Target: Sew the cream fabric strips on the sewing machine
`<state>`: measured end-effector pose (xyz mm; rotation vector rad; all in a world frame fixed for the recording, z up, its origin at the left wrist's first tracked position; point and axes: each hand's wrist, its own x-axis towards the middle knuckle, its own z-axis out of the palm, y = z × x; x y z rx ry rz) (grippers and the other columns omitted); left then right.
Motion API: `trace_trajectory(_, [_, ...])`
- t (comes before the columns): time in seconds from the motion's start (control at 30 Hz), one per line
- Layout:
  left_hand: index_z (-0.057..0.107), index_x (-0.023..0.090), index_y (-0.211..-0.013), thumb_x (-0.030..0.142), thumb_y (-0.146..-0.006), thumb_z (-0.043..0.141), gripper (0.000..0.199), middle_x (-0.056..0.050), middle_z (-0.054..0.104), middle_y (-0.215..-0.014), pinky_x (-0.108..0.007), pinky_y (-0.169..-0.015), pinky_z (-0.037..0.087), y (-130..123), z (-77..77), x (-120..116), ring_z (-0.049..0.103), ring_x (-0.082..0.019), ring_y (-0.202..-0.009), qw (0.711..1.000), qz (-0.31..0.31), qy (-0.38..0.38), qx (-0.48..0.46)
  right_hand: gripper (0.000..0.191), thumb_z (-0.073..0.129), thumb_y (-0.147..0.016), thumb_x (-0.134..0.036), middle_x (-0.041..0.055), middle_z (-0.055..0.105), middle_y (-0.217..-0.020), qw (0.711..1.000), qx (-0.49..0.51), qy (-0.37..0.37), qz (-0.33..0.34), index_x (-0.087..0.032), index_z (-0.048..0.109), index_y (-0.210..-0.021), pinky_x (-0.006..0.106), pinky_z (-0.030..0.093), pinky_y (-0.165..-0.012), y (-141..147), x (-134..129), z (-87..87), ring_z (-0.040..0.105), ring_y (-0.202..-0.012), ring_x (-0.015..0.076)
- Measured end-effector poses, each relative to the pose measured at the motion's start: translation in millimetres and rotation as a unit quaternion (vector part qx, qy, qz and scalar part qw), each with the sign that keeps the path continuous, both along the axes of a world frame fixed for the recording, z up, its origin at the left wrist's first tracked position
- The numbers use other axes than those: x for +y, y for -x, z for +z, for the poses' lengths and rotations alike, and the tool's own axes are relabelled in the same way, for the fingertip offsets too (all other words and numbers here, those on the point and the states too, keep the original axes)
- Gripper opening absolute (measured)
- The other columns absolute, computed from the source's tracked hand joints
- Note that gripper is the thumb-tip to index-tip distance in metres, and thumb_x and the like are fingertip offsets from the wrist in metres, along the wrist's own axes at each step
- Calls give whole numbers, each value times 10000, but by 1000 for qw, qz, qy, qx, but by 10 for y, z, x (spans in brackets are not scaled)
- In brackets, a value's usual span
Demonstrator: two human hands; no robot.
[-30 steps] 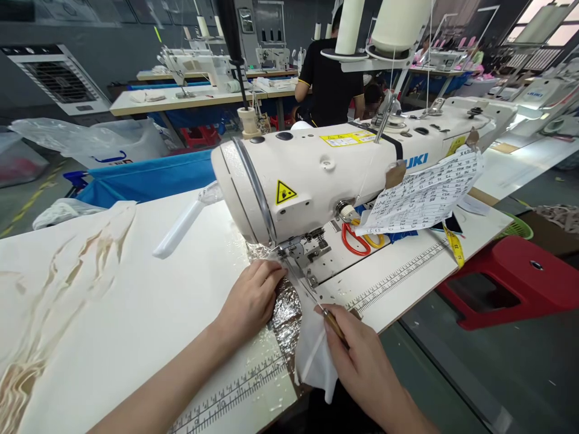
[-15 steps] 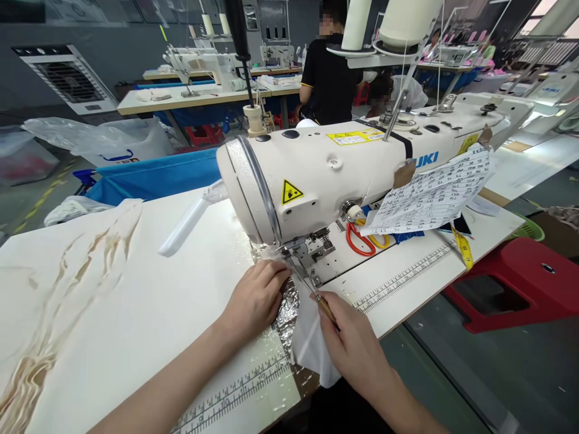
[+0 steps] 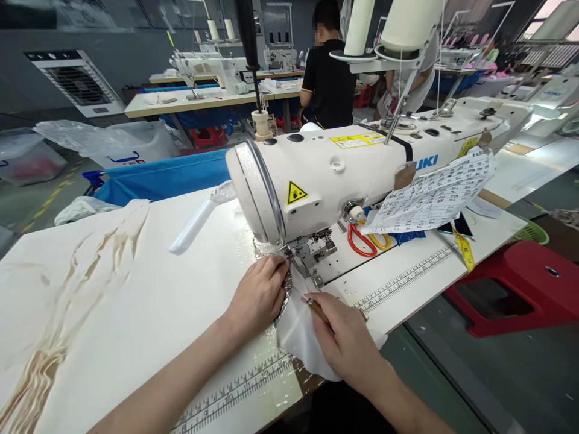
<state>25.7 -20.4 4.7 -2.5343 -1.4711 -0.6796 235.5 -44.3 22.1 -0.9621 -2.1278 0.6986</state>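
Observation:
A white sewing machine (image 3: 312, 181) stands over the table, its presser foot (image 3: 289, 248) low at the near end. Beside that foot my left hand (image 3: 260, 289) is closed, with curled fingertips pinching the edge of a thin white fabric piece (image 3: 301, 343). My right hand (image 3: 348, 334) grips an awl (image 3: 318, 308) by its wooden handle, and its thin metal shaft points toward the presser foot. The awl's tip is hard to make out against the fabric. From the foot the fabric hangs down between both hands, partly hidden behind the right one.
Red-handled scissors (image 3: 362, 241) lie beside the machine, near a handwritten sheet (image 3: 434, 196) and a yellow tape measure (image 3: 464, 250). Gathered cream fabric (image 3: 34, 380) lies at left on the table (image 3: 149, 301). A red stool (image 3: 520, 289) stands at right; a person (image 3: 330, 78) sits beyond.
My right hand has drawn slightly down with the awl, whose shaft is less visible at the foot. The white fabric's lower part has spread to both sides. My view has shifted slightly.

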Motion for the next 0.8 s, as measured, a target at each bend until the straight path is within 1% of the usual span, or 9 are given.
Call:
trace_trajectory(0.1, [591, 101, -1155, 109, -928, 407, 292, -152, 588, -1085, -404, -809, 584, -27, 24, 63, 561, -255, -963, 1000, -1, -5, 11, 302, 392, -947, -117, 88, 700, -1000, 997, 39, -38, 54, -157, 562, -1193, 304, 539, -744, 99, -42, 94, 681, -869, 213])
trace_trajectory(0.2, [613, 159, -916, 97, -936, 398, 225, -102, 601, -932, -345, -689, 568, -69, 74, 131, 539, -223, -812, 996, 35, 25, 74, 304, 382, -938, -133, 77, 682, -902, 991, 59, -75, 91, -145, 570, -1177, 288, 526, -667, 256, -110, 192, 649, -770, 199])
trace_trajectory(0.27, [583, 185, -813, 70, -931, 379, 262, -82, 595, -863, -303, -587, 524, -88, 99, 160, 521, -217, -768, 992, 58, 41, 102, 307, 370, -930, -136, 64, 665, -837, 987, 64, -105, 100, -141, 570, -1162, 280, 499, -589, 337, -172, 231, 614, -681, 191])
trace_trajectory(0.33, [582, 190, -812, 93, -955, 373, 271, -78, 609, -860, -285, -543, 488, -83, 100, 177, 538, -217, -784, 992, 76, 37, 96, 316, 359, -929, -136, 66, 669, -822, 985, 53, -137, 87, -137, 566, -1167, 286, 476, -548, 351, -236, 233, 602, -642, 196])
trace_trajectory(0.4, [606, 188, -860, 188, -994, 393, 252, -75, 639, -894, -285, -557, 489, -47, 73, 193, 575, -213, -811, 994, 97, 28, 37, 307, 352, -948, -145, 70, 686, -832, 989, 30, -131, 68, -142, 566, -1169, 288, 471, -541, 289, -277, 195, 617, -639, 199])
trace_trajectory(0.47, [631, 191, -878, 306, -1004, 428, 265, -63, 665, -898, -293, -611, 512, 12, 34, 216, 611, -205, -822, 991, 107, 36, -69, 290, 344, -984, -159, 77, 711, -868, 996, 4, -82, 39, -142, 567, -1168, 289, 488, -573, 176, -272, 126, 656, -672, 202])
trace_trajectory(0.57, [669, 200, -853, 394, -966, 479, 294, -46, 688, -882, -315, -710, 534, 102, -8, 257, 643, -200, -838, 971, 86, 91, -205, 284, 358, -1024, -208, 100, 738, -897, 997, -51, -29, -55, -109, 553, -1205, 303, 490, -584, 26, -175, 1, 696, -693, 223])
trace_trajectory(0.63, [693, 206, -850, 415, -936, 515, 288, -41, 699, -897, -320, -747, 529, 139, -12, 274, 650, -200, -859, 955, 75, 129, -256, 293, 381, -1025, -219, 108, 746, -915, 989, -95, -33, -109, -101, 536, -1243, 302, 470, -557, -4, -79, -68, 705, -687, 233])
trace_trajectory(0.8, [706, 213, -803, 449, -888, 559, 291, -30, 699, -850, -311, -724, 497, 160, 8, 280, 639, -194, -803, 931, 88, 167, -312, 265, 432, -1002, -168, 80, 752, -982, 979, -165, -56, -109, -158, 573, -1226, 286, 467, -545, 106, 93, -115, 715, -739, 212])
